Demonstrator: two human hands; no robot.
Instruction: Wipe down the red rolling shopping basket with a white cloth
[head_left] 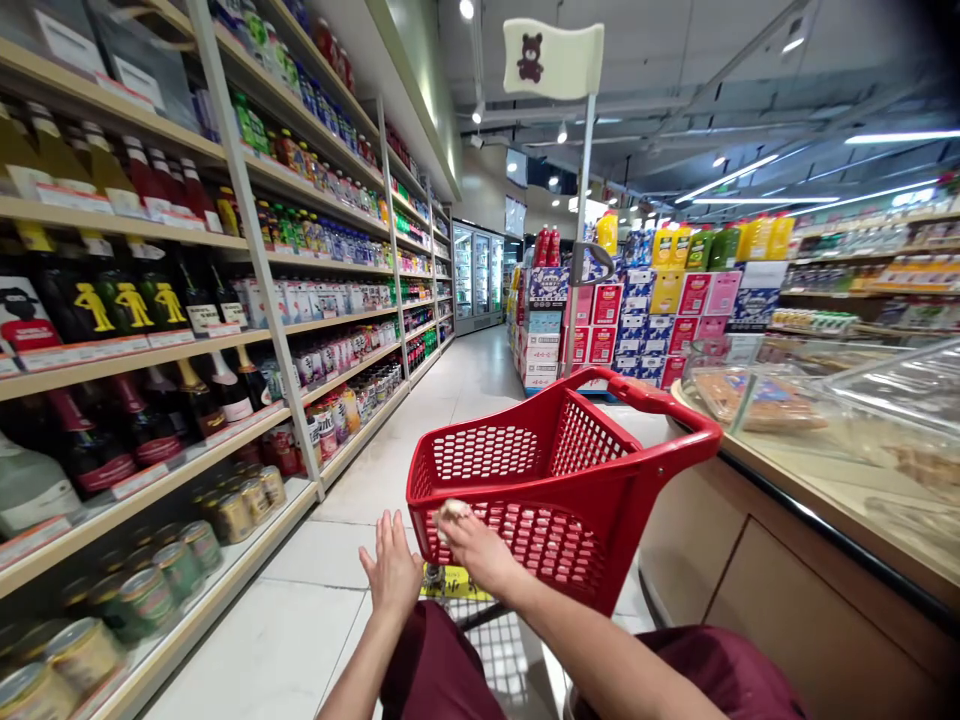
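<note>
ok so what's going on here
A person is in a store aisle at a red shopping cart. The right hand appears to hold a small pale item, too unclear to identify, by the cart's side. The left hand is open near the cart, nothing visible in it. Shelves of drinks line the left; a display counter stands right.

One left hand (pixel 394 575), one right hand (pixel 484 550) and one red shopping cart (pixel 570 482) occupy the lower middle of the frame. One flag (pixel 559 60) shows at upper centre, two red bottles (pixel 553 246) below it, three yellow-figured dark bottles (pixel 129 303) at left.
</note>
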